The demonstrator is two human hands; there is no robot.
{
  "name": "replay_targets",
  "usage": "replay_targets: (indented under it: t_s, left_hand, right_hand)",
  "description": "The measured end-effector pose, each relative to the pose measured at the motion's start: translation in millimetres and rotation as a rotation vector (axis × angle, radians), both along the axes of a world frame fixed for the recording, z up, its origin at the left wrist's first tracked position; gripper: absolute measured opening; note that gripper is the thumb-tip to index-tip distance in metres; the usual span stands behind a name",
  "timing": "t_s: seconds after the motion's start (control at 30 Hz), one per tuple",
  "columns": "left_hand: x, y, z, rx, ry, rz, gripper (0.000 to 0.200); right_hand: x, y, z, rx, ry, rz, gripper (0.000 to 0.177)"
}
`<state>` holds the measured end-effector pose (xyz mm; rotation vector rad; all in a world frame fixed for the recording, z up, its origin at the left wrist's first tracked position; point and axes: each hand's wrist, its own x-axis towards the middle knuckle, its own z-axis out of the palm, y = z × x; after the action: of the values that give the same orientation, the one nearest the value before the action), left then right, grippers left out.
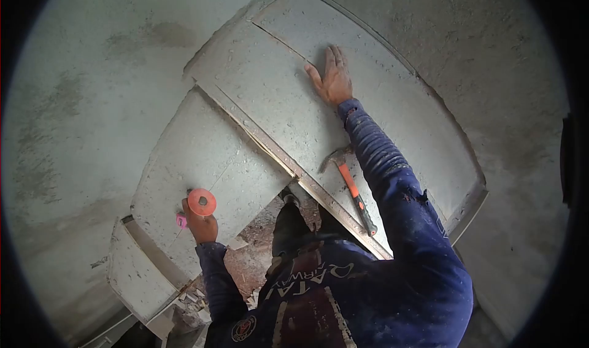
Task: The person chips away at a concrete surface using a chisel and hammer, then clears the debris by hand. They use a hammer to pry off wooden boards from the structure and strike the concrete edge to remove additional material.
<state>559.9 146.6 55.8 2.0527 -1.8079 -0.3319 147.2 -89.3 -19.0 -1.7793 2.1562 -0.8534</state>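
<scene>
My left hand [204,228] is closed around what looks like a chisel with a round orange hand guard [197,201], seen end-on over the lower-left grey panel [190,149]. A small pink thing [181,220] shows beside those fingers; I cannot make out what it is. Further up, my right hand [334,83] lies flat with its fingers stretched on the upper grey panel [392,112], near a straight dark seam. Below the right forearm a claw hammer [351,183] with an orange and black handle rests on that same panel, untouched.
A long narrow strip [270,147] runs diagonally between the two panels. Small chips and dust are scattered over both. My legs stand in a gap at the bottom, with rubble [248,256] on the floor. Broken pieces [195,302] lie at lower left. Stained grey wall surrounds the panels.
</scene>
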Motion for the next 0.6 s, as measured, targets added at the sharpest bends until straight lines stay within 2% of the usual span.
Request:
replay_targets:
  t_s: [0.03, 0.1, 0.13, 0.27, 0.37, 0.4, 0.5, 0.57, 0.6]
  left_hand:
    - [10.0, -4.9, -12.3, 0.011, 0.024, -0.019, 0.038]
    - [30.6, -22.8, -41.6, -0.105, -0.174, -0.121, 0.046]
    - [35.8, -39.1, -42.2, -0.054, -0.153, -0.139, 0.049]
    - [69.6, -94.2, -72.2, 0.109, -0.184, -0.204, 0.050]
    - [87.4, -116.5, -89.7, 0.262, -0.207, -0.202, 0.048]
    - [97.0, -117.5, -103.6, 0.261, -0.289, -0.207, 0.050]
    - [108.1, -117.1, -121.6, 0.278, -0.338, -0.207, 0.054]
    - [101.8, -113.4, -112.2, 0.291, -0.319, -0.213, 0.059]
    - [96.4, -109.4, -100.8, 0.213, -0.268, -0.174, 0.059]
  right_hand:
    - [1.8, 3.8, 8.2, -0.004, -0.188, 0.052, 0.091]
    - [-10.2, 35.4, 23.4, -0.098, -0.111, -0.021, 0.090]
    - [-22.0, 59.7, 27.2, -0.144, -0.044, -0.071, 0.090]
    - [-74.5, 187.0, 11.9, 0.020, 0.258, -0.406, 0.096]
    - [-89.8, 249.6, 1.4, 0.249, 0.298, -0.514, 0.104]
    - [-87.2, 246.9, 1.6, 0.250, 0.297, -0.524, 0.104]
    - [-67.6, 206.7, 3.1, 0.227, 0.401, -0.247, 0.109]
    - [-43.4, 155.4, 12.1, 0.165, 0.383, -0.117, 0.111]
    - [-32.4, 131.8, 11.4, 0.132, 0.361, -0.064, 0.112]
